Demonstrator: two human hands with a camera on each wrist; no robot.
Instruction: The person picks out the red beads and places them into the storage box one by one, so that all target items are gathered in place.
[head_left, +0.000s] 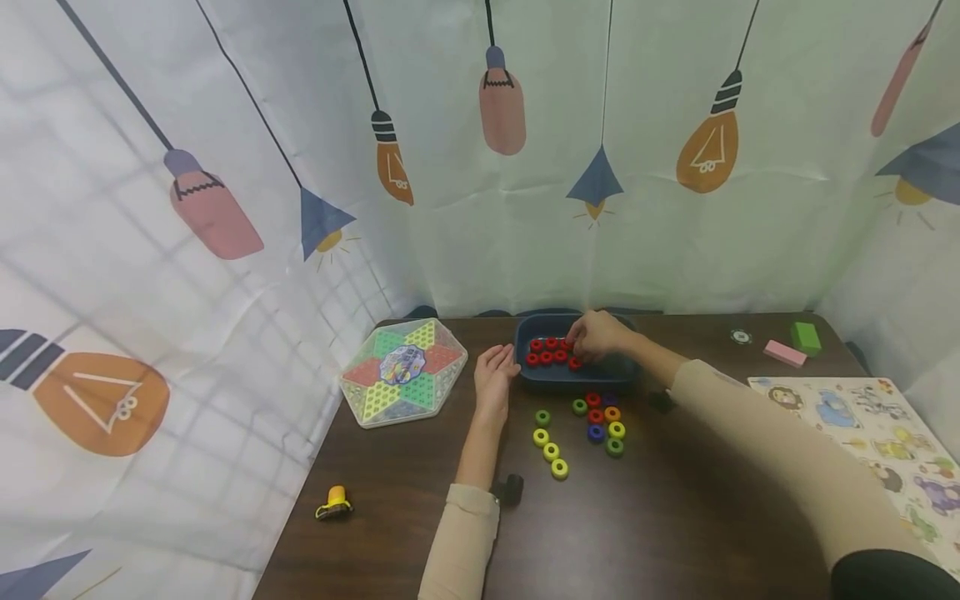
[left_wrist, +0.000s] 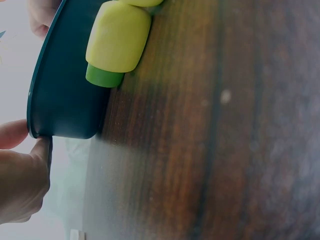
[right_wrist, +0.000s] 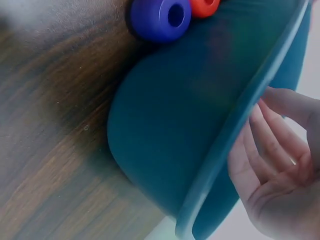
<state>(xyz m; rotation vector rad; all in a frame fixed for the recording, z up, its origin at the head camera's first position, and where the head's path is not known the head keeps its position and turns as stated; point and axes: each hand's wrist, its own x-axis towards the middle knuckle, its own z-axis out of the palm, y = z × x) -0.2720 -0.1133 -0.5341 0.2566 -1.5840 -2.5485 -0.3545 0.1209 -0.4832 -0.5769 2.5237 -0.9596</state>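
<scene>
Several red rings (head_left: 546, 357) lie in rows inside a dark blue-green tray (head_left: 534, 381). My right hand (head_left: 600, 335) reaches over the tray's rim, thumb and forefinger pinching a red ring at the row's end; in the right wrist view the rim hides those fingertips. My left hand (head_left: 495, 377) is at the tray's left end, with its fingers fairly straight and touching the rim in the left wrist view. In front of the tray, yellow rings (head_left: 551, 452) and a green ring (head_left: 542, 418) form a line. Beside them is a mixed cluster with blue (head_left: 596, 433) and orange rings (head_left: 612, 414).
A hexagonal star-patterned game board (head_left: 403, 372) lies left of the tray. A small yellow-and-black object (head_left: 335, 503) is at the table's left edge. On the right are an animal picture board (head_left: 870, 425), a pink block (head_left: 785, 353), a green block (head_left: 806, 338) and a round chip (head_left: 741, 336).
</scene>
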